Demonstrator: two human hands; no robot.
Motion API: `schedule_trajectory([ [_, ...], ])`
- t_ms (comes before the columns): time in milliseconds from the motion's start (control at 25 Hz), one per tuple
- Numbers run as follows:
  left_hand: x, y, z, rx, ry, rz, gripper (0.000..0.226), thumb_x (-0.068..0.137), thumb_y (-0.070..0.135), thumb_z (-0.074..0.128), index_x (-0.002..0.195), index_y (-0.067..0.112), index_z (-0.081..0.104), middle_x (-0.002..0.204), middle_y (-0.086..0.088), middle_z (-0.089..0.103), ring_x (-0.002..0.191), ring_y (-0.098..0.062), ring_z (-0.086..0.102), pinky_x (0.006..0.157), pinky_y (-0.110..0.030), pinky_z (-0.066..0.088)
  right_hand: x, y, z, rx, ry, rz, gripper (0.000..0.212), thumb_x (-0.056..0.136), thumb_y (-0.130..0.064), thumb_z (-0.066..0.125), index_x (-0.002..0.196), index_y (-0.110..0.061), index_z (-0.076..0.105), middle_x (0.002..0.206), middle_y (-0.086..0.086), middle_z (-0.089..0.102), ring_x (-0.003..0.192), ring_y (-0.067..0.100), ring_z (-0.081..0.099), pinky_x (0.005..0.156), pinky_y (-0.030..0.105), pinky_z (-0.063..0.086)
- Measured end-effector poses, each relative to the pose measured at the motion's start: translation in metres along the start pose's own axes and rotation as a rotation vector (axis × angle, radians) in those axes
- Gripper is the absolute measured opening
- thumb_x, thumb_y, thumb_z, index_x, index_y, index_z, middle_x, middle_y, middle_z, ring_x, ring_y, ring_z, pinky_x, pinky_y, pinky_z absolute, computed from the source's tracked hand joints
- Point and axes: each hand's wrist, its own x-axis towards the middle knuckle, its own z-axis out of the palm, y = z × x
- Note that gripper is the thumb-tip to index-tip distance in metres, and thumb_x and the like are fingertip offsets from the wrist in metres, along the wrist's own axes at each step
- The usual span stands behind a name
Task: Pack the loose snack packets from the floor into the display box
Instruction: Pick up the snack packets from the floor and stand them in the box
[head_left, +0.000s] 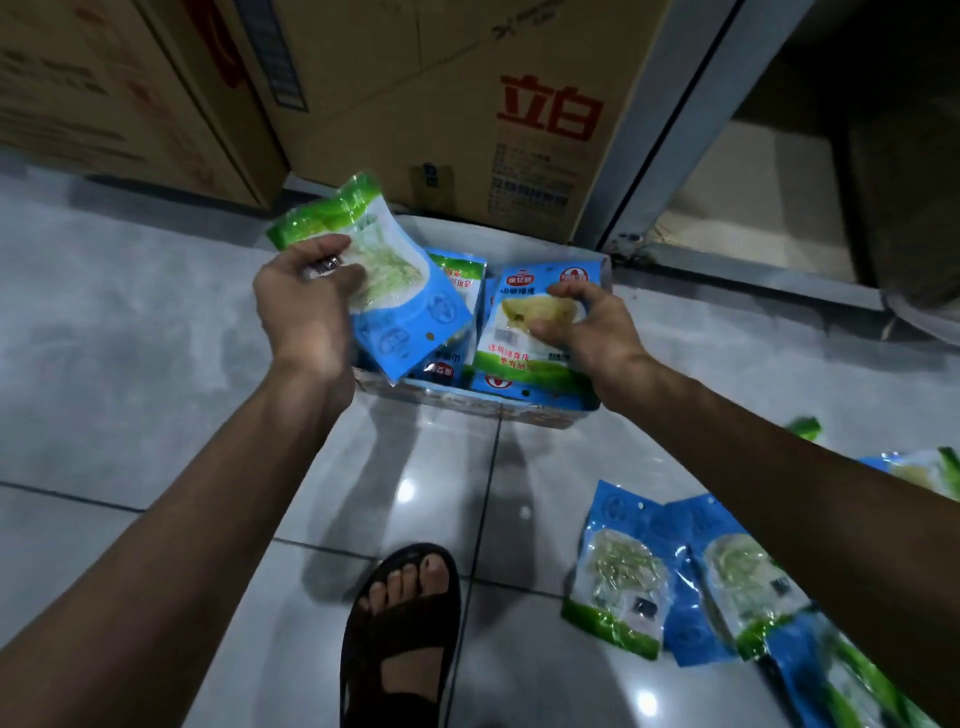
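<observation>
The display box stands on the tiled floor ahead of me, with several blue and green snack packets inside. My left hand grips a blue and green packet above the box's left end, tilted. My right hand pinches the right edge of a packet that stands in the box's right side. Loose packets lie on the floor at the lower right, partly hidden by my right forearm.
Large cardboard cartons stand just behind the box. A metal door frame and sill run along the right. My sandalled foot rests on the glossy tiles at the bottom centre. More packets lie at the right edge.
</observation>
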Motion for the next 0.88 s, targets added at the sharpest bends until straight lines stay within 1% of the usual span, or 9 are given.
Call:
schedule_trajectory([
  [120, 0.000, -0.001, -0.002, -0.016, 0.019, -0.009, 0.029, 0.080, -0.012, 0.062, 0.100, 0.009, 0.067, 0.085, 0.001, 0.065, 0.054, 0.004, 0.062, 0.055, -0.011, 0.049, 0.017, 0.002, 0.010, -0.080, 0.018, -0.059, 0.045, 0.075, -0.004, 0.078, 0.113, -0.023, 0.060, 0.127, 0.001, 0.058, 0.107, 0.024, 0.062, 0.093, 0.041, 0.054],
  [200, 0.000, -0.001, -0.002, -0.024, 0.020, -0.008, 0.030, 0.080, -0.012, 0.062, 0.101, 0.008, 0.067, 0.085, 0.001, 0.065, 0.055, 0.003, 0.063, 0.056, -0.012, 0.050, 0.022, 0.005, 0.012, -0.301, 0.038, -0.149, 0.048, 0.077, -0.008, 0.077, 0.120, -0.020, 0.058, 0.130, 0.004, 0.054, 0.115, 0.024, 0.057, 0.101, 0.037, 0.048],
  [280, 0.000, -0.001, -0.001, -0.028, 0.013, -0.005, 0.030, 0.080, -0.013, 0.062, 0.101, 0.008, 0.067, 0.086, 0.001, 0.065, 0.057, 0.003, 0.063, 0.057, -0.013, 0.051, 0.019, 0.008, 0.013, -0.575, 0.062, -0.247, 0.052, 0.080, -0.012, 0.074, 0.127, -0.018, 0.053, 0.134, 0.012, 0.045, 0.122, 0.027, 0.047, 0.107, 0.034, 0.040],
  [400, -0.001, -0.003, 0.000, -0.014, -0.016, -0.002, 0.031, 0.081, -0.012, 0.063, 0.102, 0.010, 0.068, 0.089, 0.002, 0.066, 0.064, 0.000, 0.065, 0.060, -0.014, 0.052, 0.009, 0.013, 0.016, -0.983, 0.151, -0.378, 0.060, 0.080, -0.019, 0.074, 0.133, -0.017, 0.046, 0.139, 0.020, 0.032, 0.131, 0.035, 0.031, 0.114, 0.040, 0.031],
  [520, -0.003, -0.006, 0.000, -0.012, -0.052, 0.002, 0.031, 0.081, -0.011, 0.064, 0.103, 0.011, 0.068, 0.091, 0.003, 0.066, 0.070, -0.003, 0.066, 0.063, -0.016, 0.054, 0.004, 0.015, 0.016, -1.172, 0.169, -0.382, 0.065, 0.078, -0.027, 0.076, 0.133, -0.016, 0.043, 0.153, 0.031, 0.009, 0.143, 0.043, 0.011, 0.119, 0.045, 0.021],
  [640, -0.003, -0.010, 0.001, -0.010, -0.085, 0.007, 0.032, 0.081, -0.012, 0.064, 0.102, 0.012, 0.067, 0.092, 0.003, 0.066, 0.067, 0.001, 0.066, 0.060, -0.015, 0.053, -0.001, 0.014, 0.010, -1.224, 0.150, -0.424, 0.071, 0.077, -0.031, 0.076, 0.137, -0.017, 0.040, 0.157, 0.025, 0.003, 0.146, 0.041, 0.003, 0.120, 0.046, 0.015],
  [760, 0.000, -0.013, 0.001, 0.010, -0.125, 0.037, 0.035, 0.079, -0.016, 0.062, 0.098, 0.013, 0.063, 0.099, 0.000, 0.065, 0.078, -0.006, 0.064, 0.062, -0.015, 0.052, -0.009, -0.002, 0.008, -0.981, 0.137, -0.582, 0.061, 0.080, -0.028, 0.074, 0.134, -0.015, 0.048, 0.152, 0.015, 0.025, 0.140, 0.030, 0.024, 0.117, 0.042, 0.026],
  [840, 0.000, -0.014, 0.001, 0.030, -0.154, 0.065, 0.039, 0.077, -0.018, 0.061, 0.095, 0.016, 0.060, 0.104, -0.003, 0.064, 0.086, -0.011, 0.063, 0.063, -0.016, 0.052, -0.009, -0.021, 0.014, -0.681, 0.079, -0.537, 0.048, 0.084, -0.030, 0.071, 0.128, -0.017, 0.057, 0.132, 0.004, 0.051, 0.113, 0.012, 0.051, 0.100, 0.024, 0.043],
  [880, -0.001, -0.014, 0.002, 0.040, -0.173, 0.073, 0.041, 0.076, -0.019, 0.060, 0.093, 0.018, 0.059, 0.107, -0.004, 0.063, 0.087, -0.013, 0.062, 0.062, -0.017, 0.051, -0.009, -0.032, 0.018, -0.556, 0.021, -0.477, 0.043, 0.084, -0.031, 0.071, 0.124, -0.018, 0.061, 0.117, -0.002, 0.061, 0.094, 0.003, 0.056, 0.086, 0.014, 0.044],
])
